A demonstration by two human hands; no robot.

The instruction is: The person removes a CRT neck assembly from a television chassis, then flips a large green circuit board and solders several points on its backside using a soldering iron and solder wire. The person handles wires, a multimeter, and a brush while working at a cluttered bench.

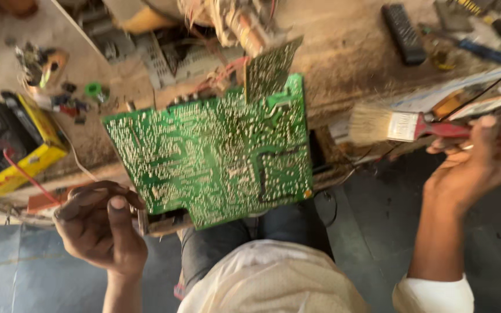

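My brush (389, 126) sits right of the green board (215, 150), bristles toward it.
My left hand (100, 223) grips the board's corner; my right hand (476, 162) grips the brush handle.

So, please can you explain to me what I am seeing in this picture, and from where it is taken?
The picture comes from a camera worn on a person's head, looking down at their own two bare hands and lap. The left hand grips the lower corner of a large green circuit board, its soldered side facing up. The right hand holds a paintbrush with a red handle and pale bristles, away from the board. Behind is a dusty workbench with a yellow meter, a black remote control and loose electronic parts.
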